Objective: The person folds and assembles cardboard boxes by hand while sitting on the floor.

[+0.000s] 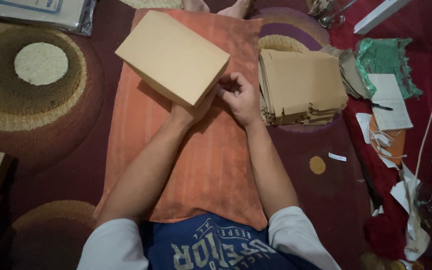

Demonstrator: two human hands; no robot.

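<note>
Head view: your carpet point(51, 150) spreads dark red with round tan patterns. An orange cloth point(211, 165) lies along it. A brown box point(172, 56) sits tilted on the cloth's far end. A stack of flat cardboard point(301, 85) lies just right. Your left hand point(192, 111) props the box's near corner from beneath; your right hand point(240, 97), fingers curled, pinches that corner.

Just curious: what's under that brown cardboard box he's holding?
An orange cloth lies under the cardboard box. The left hand reaches beneath it; its fingers are hidden.
</note>
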